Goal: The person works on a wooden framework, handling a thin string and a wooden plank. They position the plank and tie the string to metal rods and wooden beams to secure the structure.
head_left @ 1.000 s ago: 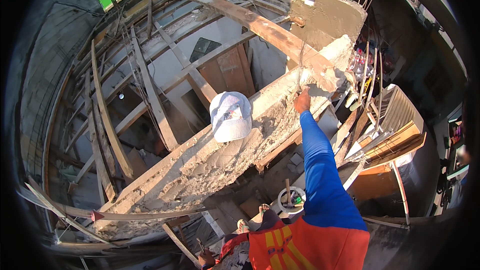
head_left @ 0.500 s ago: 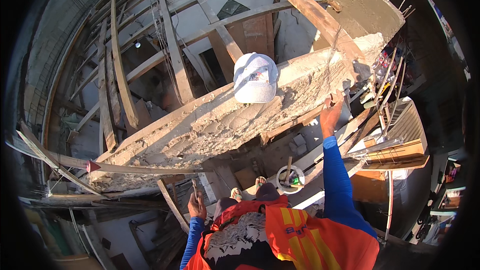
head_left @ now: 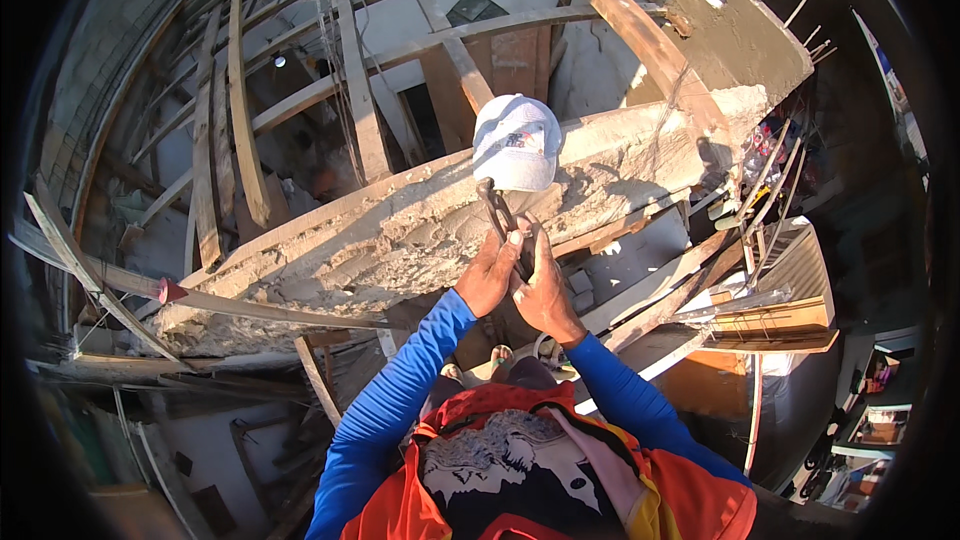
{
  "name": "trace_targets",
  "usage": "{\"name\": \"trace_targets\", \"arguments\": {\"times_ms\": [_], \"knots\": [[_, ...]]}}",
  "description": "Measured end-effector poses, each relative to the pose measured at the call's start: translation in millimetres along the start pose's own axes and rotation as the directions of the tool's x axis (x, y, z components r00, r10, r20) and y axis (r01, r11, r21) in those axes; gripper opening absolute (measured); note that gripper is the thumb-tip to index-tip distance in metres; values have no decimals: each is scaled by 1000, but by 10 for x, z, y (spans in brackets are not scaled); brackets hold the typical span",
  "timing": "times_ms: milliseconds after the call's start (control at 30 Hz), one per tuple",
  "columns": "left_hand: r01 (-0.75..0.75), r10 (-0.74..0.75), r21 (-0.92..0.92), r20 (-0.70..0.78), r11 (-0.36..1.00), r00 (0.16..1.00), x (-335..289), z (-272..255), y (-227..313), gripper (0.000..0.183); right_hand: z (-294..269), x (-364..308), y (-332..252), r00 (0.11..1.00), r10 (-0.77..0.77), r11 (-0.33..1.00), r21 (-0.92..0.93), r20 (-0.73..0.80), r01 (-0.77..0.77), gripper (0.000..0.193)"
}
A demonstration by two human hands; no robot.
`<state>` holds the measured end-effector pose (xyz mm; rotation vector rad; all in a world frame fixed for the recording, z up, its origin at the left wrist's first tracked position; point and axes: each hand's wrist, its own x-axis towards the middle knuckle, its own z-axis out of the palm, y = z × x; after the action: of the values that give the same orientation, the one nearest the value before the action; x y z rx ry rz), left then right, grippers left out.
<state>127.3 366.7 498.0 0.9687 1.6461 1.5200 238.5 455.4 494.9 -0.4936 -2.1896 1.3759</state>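
In front of my chest, both hands come together on a dark metal hand tool that looks like pincers (head_left: 497,208). My left hand (head_left: 490,275) closes round it from the left. From the other side, my right hand (head_left: 545,290) grips it with fingers and thumb. The tool's rounded head points away from me, over the rough concrete beam (head_left: 350,250); its lower part is hidden by my hands. Just beyond the tool's tip, a white cap (head_left: 517,140) sits on the beam.
Wooden joists (head_left: 355,70) span an open room beyond the beam. A wooden strip with a red piece (head_left: 172,290) crosses at left. Planks (head_left: 660,285) and a wooden box-like frame (head_left: 780,310) lie at right. Bare rebar (head_left: 815,5) sticks out at the upper right.
My right hand has left the beam's right part and come in to the middle. My left hand has risen from low left with the tool, and both hands now hold it.
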Motion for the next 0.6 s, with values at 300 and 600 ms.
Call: {"name": "trace_targets", "arguments": {"times_ms": [300,600], "knots": [[88,190,619,-368,780,910,-592,-1106,-365,34,-1689,1172,1293,973,-40,701,-701,-229,-136,50],[397,196,715,-591,575,782,-1370,-1930,-516,27,-2392,2169,1907,968,75,340,-918,241,202,53]]}}
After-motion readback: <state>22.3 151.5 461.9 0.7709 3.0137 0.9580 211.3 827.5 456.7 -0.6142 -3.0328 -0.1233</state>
